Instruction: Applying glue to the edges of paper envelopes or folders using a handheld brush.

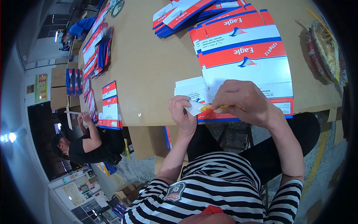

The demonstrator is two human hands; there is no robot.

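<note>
1. The left hand point(181, 112) pinches a white card flap point(194, 109), with the thumb and fingers pressed together on its edge. I cannot tell if the flap is joined to a carton.
2. The right hand point(242, 101) is at 3 o'clock from the left hand. Its fingers are closed around a thin yellow tool point(225, 106). The yellow tip is right at the flap; I cannot tell if they touch.
3. A pile of flat cartons point(245, 76) is under the right hand and spreads toward 2 o'clock. Small white end flaps point(189, 86) stick out on its left side.
4. The cartons are red, white and blue. They have big white letters on red, a winged mark and lines of small print. The big letters are upside down here.
5. All this is on a big brown table point(149, 63). More flat cartons point(182, 16) lie at 12 o'clock, a neat stack point(109, 106) is at 9, and messy heaps point(97, 50) are at 10.
6. Far off at 2 o'clock is a rounded bundle point(325, 52) in clear plastic.
7. Between 8 and 9 o'clock, a person in black point(89, 145) holds a thin white piece point(72, 112). Someone in blue point(81, 28) is at 10.
8. The floor point(145, 168) is grey, with a yellow line point(317, 162) at 4 o'clock. A green poster point(41, 88) hangs between 9 and 10.
</note>
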